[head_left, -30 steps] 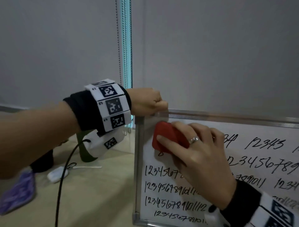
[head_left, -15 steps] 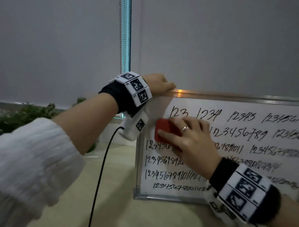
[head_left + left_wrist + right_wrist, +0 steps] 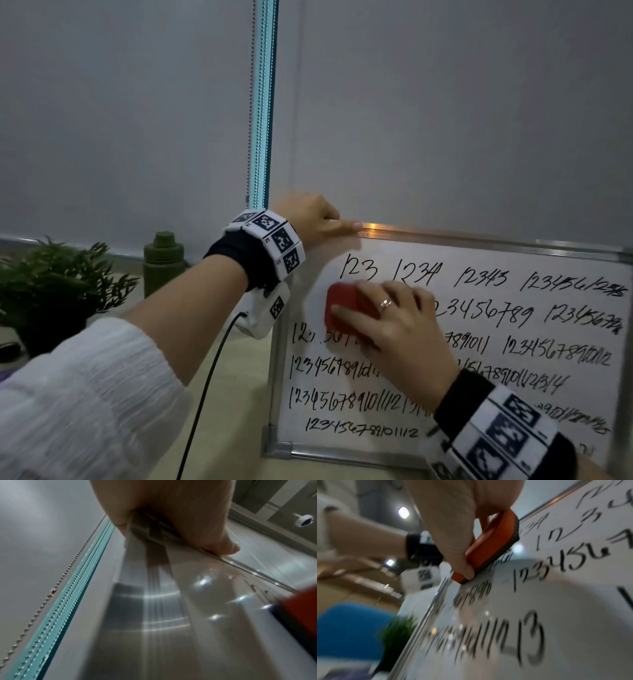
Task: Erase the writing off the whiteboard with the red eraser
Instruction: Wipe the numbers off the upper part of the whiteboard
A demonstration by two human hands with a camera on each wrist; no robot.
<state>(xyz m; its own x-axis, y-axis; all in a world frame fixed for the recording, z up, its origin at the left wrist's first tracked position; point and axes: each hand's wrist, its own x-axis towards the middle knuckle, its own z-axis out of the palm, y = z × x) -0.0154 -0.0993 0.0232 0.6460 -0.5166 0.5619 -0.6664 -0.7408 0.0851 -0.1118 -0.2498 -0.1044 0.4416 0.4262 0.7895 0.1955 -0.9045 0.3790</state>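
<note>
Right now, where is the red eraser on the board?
In the head view, the red eraser is pressed against the whiteboard near its upper left, under the right hand, below "123".

You work in dim, grey light. A warm glare sits on the whiteboard frame (image 3: pixel 376 226), ceiling lamps glint off the whiteboard (image 3: pixel 556 615), and both wrist views are motion-blurred, stretched at the edges.

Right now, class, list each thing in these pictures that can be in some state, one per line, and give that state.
whiteboard: upright, mostly covered in written numbers, a wiped patch at the upper left.
red eraser: pressed against the board, near its left edge.
right hand: grips the eraser.
left hand: holds the board's top left corner.
green bottle: upright, cap on.
</note>
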